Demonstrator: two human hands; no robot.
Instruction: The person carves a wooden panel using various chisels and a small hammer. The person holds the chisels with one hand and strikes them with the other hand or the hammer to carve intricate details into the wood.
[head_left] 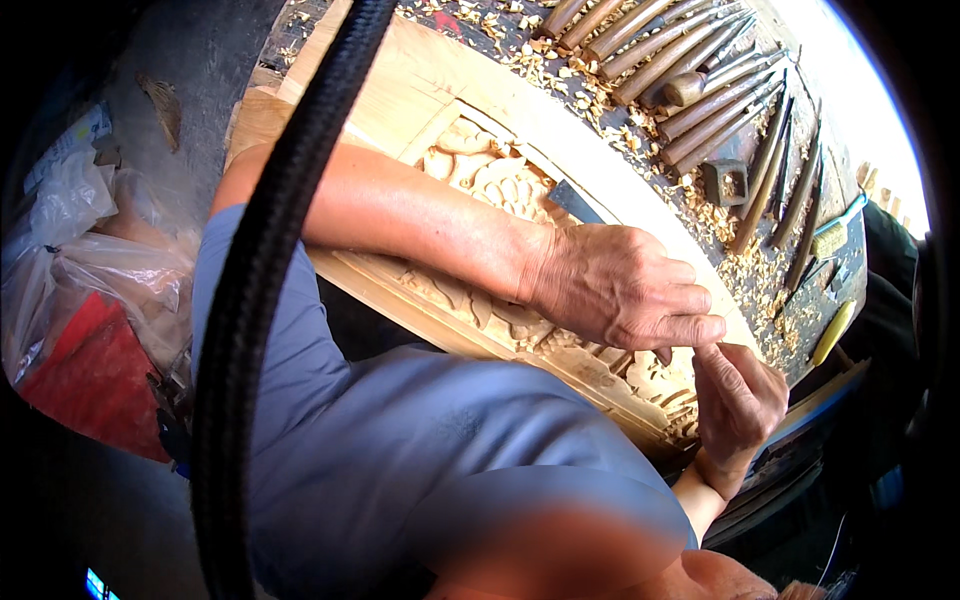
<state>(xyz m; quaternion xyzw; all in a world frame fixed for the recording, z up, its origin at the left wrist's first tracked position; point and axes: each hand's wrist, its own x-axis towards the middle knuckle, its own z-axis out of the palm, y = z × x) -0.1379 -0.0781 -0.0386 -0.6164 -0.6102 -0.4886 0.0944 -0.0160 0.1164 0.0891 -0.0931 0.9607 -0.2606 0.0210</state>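
Observation:
A pale wooden panel [370,70] carved with raised relief [480,170] lies beneath my arms. My left hand [625,290] is over the carving, its fingers curled, its fingertips meeting those of my right hand [738,400]. My right hand is closed with thumb and finger pinched at that meeting point, over the right end of the panel. I cannot make out what, if anything, is between the fingers of either hand. A flat dark metal blade [572,200] rests on the panel just above my left hand.
Many wooden-handled carving tools [650,75] lie among shavings along the bench [460,25]. A metal block [725,183], a blue-handled brush [835,235] and a yellow-handled item [832,332] are at the right. Plastic bags [110,260] and red material [85,390] are at left. A black braided cable [275,230] crosses the view.

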